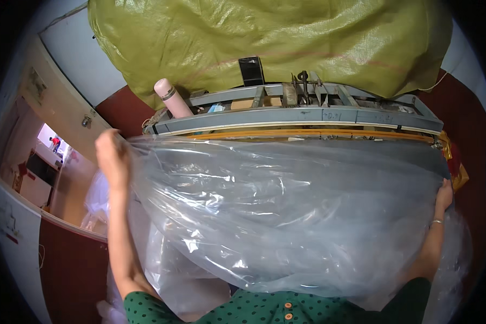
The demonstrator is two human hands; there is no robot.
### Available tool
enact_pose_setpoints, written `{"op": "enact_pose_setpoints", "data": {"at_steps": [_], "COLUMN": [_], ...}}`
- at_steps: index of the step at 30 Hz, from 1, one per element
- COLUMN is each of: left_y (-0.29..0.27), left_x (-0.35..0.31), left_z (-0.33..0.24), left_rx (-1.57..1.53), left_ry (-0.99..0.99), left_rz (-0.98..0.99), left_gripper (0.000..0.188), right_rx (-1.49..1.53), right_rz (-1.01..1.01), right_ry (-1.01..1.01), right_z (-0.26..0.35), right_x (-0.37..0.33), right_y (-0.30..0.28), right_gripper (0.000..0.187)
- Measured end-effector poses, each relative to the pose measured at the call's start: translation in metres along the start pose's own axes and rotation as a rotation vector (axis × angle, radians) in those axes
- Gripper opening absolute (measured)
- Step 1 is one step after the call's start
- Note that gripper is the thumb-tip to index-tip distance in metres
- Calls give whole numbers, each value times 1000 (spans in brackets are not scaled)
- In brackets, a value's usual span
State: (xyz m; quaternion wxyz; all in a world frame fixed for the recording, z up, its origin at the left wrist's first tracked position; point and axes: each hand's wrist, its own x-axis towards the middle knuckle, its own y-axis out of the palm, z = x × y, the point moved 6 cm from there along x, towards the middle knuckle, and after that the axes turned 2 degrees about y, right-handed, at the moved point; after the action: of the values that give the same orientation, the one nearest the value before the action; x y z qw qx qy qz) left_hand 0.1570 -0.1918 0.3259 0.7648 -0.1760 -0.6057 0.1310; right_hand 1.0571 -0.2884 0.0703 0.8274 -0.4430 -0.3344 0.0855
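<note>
A wide sheet of clear plastic film (286, 216) stretches between my two hands, over a dark flat worktop (399, 156). My left hand (112, 156), raised at the left, is closed on its gathered corner, and creases fan out from there. At the far right, my right hand (444, 194) grips the film's other side beside the worktop's right edge; part of that hand's fingers is hidden. Loose film hangs down near my body and past both forearms.
Behind the worktop runs a grey metal frame (302, 115) with orange strips (308, 133) along it. A pink bottle (173, 98), a phone (251, 71) and metal clamps (304, 86) stand there. A large yellow-green woven cover (275, 38) lies beyond. An open doorway is at left, a distant person (55, 143) inside.
</note>
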Motion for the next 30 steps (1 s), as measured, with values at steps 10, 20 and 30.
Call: {"op": "enact_pose_setpoints", "data": {"at_steps": [10,20,30], "left_y": [135,202,202], "left_x": [-189,-136,-138], "left_z": [-42,-66,-68], "left_rx": [-578,-431,-624], "left_ry": [-26,-145,-377], "left_rz": [774,688,598], "left_gripper": [48,11,14], "right_rx": [-233,-27,1030], "right_rz": [53,-58,211], "right_ry": [82,7,309], "right_z": [-43,-56,-126], "right_x": [16,21,36], "right_y": [26,41,41], "right_gripper": [40,38,28]}}
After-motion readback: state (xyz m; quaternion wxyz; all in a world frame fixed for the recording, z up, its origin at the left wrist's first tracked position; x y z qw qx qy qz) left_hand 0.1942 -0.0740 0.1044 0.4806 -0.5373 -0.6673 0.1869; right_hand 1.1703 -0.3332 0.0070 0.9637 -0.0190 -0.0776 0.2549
